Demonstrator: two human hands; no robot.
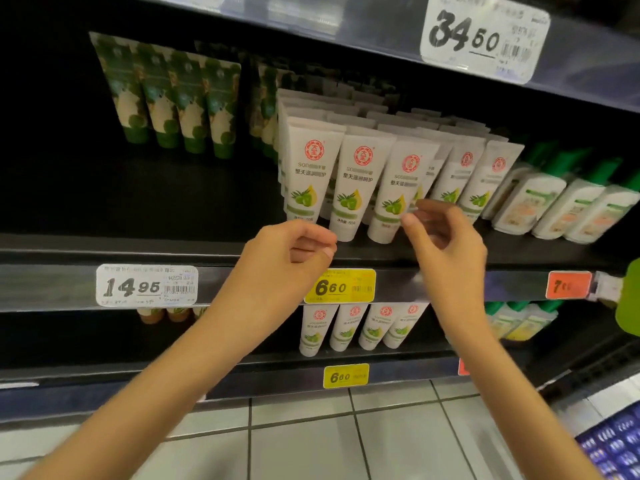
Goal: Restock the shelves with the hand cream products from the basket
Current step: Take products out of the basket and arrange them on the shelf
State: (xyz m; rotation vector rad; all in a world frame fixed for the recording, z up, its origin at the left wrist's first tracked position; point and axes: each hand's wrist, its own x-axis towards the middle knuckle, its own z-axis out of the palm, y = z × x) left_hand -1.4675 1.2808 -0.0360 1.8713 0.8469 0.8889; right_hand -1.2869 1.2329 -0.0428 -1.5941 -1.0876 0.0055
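Filling shelf (pixel 52 285) — rows of white tubes (pixel 349 181) | left fingers (pixel 311 237) curled, empty | right fingers (pixel 429 206) at a tube, grip unclear

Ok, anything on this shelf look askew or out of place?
Only mildly: the front-row white tubes lean with tops to the right rather than standing straight, as do the green-capped bottles beside them; the wide lens may exaggerate this. Nothing looks spilled or damaged.

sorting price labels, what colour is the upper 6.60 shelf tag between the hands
Yellow, with black digits: the rectangular paper 6.60 tag, clearest in the head view.
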